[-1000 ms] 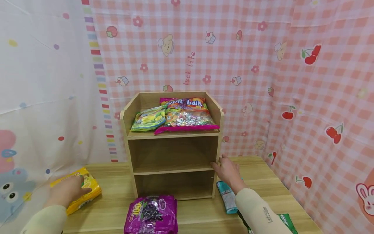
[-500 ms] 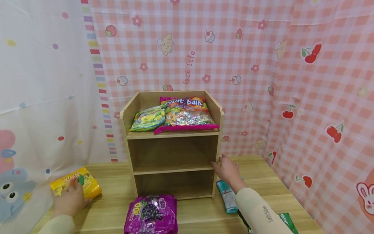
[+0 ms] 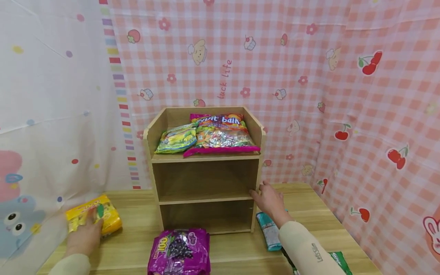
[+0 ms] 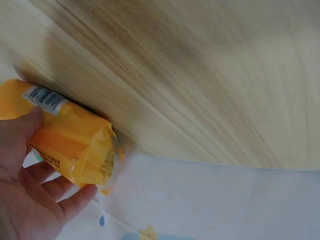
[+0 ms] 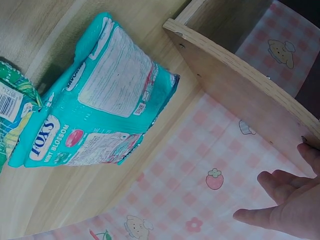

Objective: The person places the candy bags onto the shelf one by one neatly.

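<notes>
At the left of the table, my left hand (image 3: 84, 236) holds a yellow candy bag (image 3: 111, 217). In the left wrist view the thumb lies beside the barcode of that yellow bag (image 4: 75, 132) and the fingers curl along its opposite side. My right hand (image 3: 271, 200) touches the right side panel of a small wooden shelf (image 3: 206, 200). From the right wrist the loosely spread fingers of this hand (image 5: 285, 200) show, one fingertip against the panel (image 5: 250, 95). Nothing is held in it. Beneath the right forearm lies a teal Fox's candy bag (image 3: 269, 231).
A purple grape candy bag (image 3: 180, 252) lies before the shelf. On the shelf's top tier are a green-yellow bag (image 3: 177, 139) and a large Fruit Balk bag (image 3: 223, 135). A green bag (image 3: 340, 261) is partly hidden by the right sleeve. Curtains stand behind and at both sides.
My left hand has come from above the yellow bag to its near side and now grips it. The right hand stays at the shelf panel. The head view shifts slightly.
</notes>
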`<state>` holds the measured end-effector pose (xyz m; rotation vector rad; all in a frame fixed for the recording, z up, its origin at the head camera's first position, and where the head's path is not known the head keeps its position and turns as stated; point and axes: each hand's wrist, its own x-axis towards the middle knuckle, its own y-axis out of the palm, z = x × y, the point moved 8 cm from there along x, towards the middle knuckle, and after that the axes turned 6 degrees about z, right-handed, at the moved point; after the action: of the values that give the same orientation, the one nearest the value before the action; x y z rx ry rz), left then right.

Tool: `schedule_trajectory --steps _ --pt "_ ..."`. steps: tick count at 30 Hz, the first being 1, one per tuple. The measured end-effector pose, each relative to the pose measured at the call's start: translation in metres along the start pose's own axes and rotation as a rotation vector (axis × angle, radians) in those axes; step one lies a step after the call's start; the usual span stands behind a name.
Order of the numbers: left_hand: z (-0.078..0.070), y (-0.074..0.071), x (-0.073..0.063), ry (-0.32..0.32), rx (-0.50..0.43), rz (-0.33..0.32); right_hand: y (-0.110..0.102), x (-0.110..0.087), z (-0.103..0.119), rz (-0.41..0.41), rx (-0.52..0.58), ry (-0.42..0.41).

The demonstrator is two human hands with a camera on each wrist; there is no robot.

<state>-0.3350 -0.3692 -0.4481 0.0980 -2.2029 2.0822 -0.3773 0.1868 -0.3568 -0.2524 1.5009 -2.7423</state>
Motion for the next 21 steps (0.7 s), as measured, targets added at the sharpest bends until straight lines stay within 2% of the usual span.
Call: schedule_trajectory --steps 9,14,16,18,20,21 --pt "-0.013 -0.001 0.000 0.151 0.072 -0.050 -0.007 -0.001 0.002 -0.020 -0.051 -0.011" --pt "-0.016 -0.001 0.001 0.237 0.070 -0.091 -0.007 -0.001 0.002 -0.021 -0.066 -0.010" --pt "-0.015 0.000 0.000 0.271 0.063 -0.078 -0.007 -0.001 0.002 -0.019 -0.069 -0.007" --pt "-0.012 0.002 0.000 0.292 0.038 -0.036 -0.007 -0.001 0.002 -0.019 -0.070 -0.007" --pt "-0.006 0.003 0.000 0.273 -0.015 0.018 -0.007 -0.002 0.002 -0.019 -0.067 -0.005" --pt "-0.002 0.002 0.001 0.244 -0.047 0.041 -0.006 -0.001 0.001 -0.019 -0.066 -0.005"
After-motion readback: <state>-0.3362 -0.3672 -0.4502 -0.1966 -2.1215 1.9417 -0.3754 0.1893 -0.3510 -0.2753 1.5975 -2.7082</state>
